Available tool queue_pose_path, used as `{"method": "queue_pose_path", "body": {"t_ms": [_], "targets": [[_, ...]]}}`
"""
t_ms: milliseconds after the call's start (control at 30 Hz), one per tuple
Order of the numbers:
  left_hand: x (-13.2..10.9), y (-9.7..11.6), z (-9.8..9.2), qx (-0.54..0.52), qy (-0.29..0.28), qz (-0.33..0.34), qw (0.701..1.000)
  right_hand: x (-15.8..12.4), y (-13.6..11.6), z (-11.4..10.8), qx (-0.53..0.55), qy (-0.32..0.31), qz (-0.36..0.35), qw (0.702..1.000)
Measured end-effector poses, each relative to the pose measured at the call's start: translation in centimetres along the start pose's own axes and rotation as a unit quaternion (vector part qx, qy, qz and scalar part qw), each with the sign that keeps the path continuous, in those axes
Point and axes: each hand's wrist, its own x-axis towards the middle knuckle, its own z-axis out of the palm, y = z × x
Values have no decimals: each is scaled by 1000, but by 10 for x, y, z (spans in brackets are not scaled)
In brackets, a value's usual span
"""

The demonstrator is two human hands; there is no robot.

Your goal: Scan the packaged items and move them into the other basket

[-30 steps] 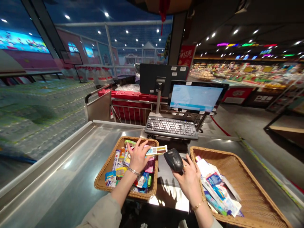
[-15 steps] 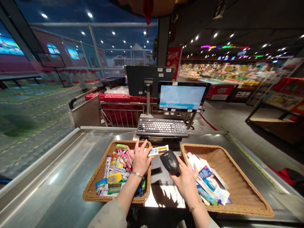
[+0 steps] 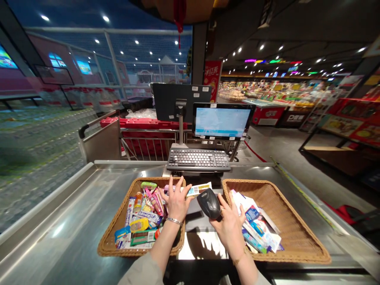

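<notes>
My left hand (image 3: 177, 201) is over the right side of the left wicker basket (image 3: 103, 237), thumb and fingers closed on a slim white and yellow package (image 3: 200, 189) with a barcode. That basket holds candies, wrapped bars and small bottles. Between the baskets, my right hand (image 3: 230, 221) grips a black barcode scanner (image 3: 209, 203), its head beside the package's right end. The right wicker basket (image 3: 308, 233) has several flat white and blue packages (image 3: 258, 225) on its left side. The scanner's handle is mostly hidden by my right hand.
A black keyboard (image 3: 198, 159) and a lit monitor (image 3: 222, 122) stand behind the baskets on the metal counter (image 3: 71, 213). Beyond them are a second screen seen from behind (image 3: 166, 101) and a metal cart (image 3: 148, 144). A freezer (image 3: 267, 114) is at the back right.
The whole view has shifted a little, so the counter and baskets appear further left. My left hand with the package is slightly closer to the scanner. Both grips look the same.
</notes>
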Motion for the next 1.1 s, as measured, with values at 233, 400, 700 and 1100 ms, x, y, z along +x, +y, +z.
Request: {"method": "queue_pose_path", "body": {"t_ms": [233,400,700,1100], "targets": [[1,4,3,-25,39,3,999,-1,0,0,-14,10,-9,1000],[1,4,7,-27,51,0,998,-1,0,0,-15,5,-7,1000],[1,5,9,-21,33,-19,999,-1,-1,-4,-2,-7,6,1000],[7,13,5,-25,23,-39,999,0,-2,-10,18,0,6,1000]]}}
